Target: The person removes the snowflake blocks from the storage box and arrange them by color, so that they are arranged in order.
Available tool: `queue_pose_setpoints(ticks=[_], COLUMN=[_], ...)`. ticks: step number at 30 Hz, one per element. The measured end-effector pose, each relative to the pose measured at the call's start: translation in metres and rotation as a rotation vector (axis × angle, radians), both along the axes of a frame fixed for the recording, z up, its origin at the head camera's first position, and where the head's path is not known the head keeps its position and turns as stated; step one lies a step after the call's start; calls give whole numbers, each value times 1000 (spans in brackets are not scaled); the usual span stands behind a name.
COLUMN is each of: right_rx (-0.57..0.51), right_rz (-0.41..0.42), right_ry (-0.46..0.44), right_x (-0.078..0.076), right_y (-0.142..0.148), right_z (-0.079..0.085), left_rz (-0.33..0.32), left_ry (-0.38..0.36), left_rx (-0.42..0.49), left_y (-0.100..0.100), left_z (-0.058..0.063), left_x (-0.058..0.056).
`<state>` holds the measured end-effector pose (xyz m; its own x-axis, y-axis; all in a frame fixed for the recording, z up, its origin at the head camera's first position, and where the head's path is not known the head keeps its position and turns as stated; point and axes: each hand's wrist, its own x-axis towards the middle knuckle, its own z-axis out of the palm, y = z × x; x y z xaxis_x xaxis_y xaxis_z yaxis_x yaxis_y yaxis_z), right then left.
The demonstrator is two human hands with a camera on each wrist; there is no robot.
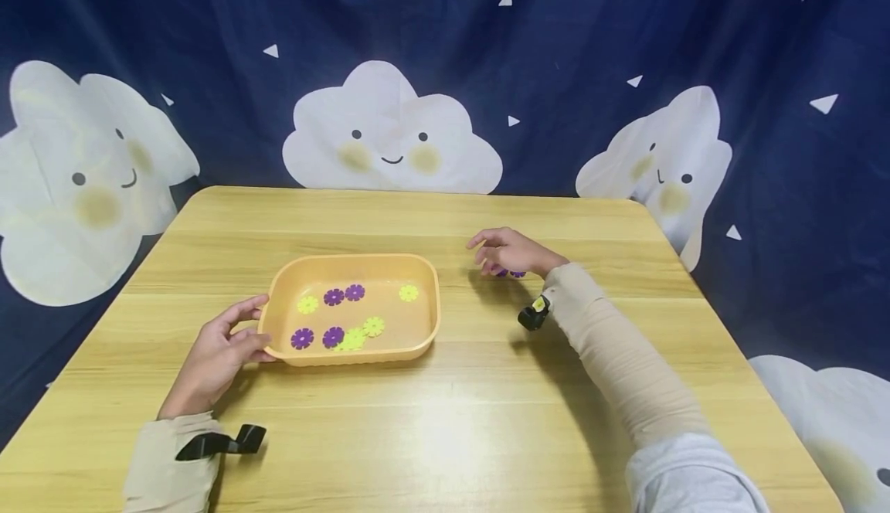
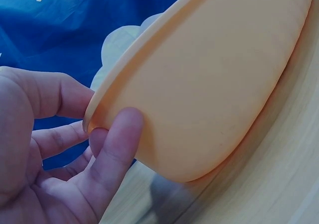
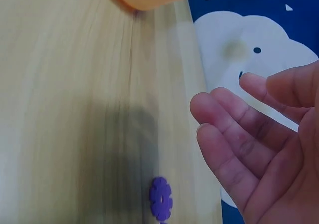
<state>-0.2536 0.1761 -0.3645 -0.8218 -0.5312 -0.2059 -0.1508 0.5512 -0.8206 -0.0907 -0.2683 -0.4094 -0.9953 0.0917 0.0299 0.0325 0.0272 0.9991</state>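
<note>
At its left end, an orange plastic basin (image 1: 389, 355) is gripped by my left hand (image 1: 221, 352). In the left wrist view the thumb (image 2: 124, 134) presses the basin's outer wall (image 2: 214, 79) and the fingers reach the rim. Inside the basin lie several purple flower-shaped plastic pieces (image 1: 302, 338) and several yellow ones (image 1: 374, 326). To the right of the basin, my right hand (image 1: 511, 252) hovers over the table with loosely bent fingers and nothing in them. Purple flower pieces (image 1: 518, 273) lie beneath it, partly hidden; one purple piece (image 3: 161, 199) shows in the right wrist view.
The wood-grain table (image 1: 445, 436) carries the basin and the loose pieces. Behind it hangs a dark blue curtain (image 1: 556, 49) printed with white clouds. Black wrist-worn cameras are on both arms, the left one (image 1: 221, 443) close above the tabletop.
</note>
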Motion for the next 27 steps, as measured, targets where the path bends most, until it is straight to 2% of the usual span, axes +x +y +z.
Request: queue_pose_setpoints(ticks=[8,27], right_rx=[-62,-67], right_rz=[17,58], right_ry=[-38,-11], right_x=[2,3], right_y=[-13,-46], right_z=[7,20], left_rz=[0,3], left_ry=[5,-5], left_rx=[-14,-53], left_y=[0,0], left_z=[0,2], left_x=[0,2])
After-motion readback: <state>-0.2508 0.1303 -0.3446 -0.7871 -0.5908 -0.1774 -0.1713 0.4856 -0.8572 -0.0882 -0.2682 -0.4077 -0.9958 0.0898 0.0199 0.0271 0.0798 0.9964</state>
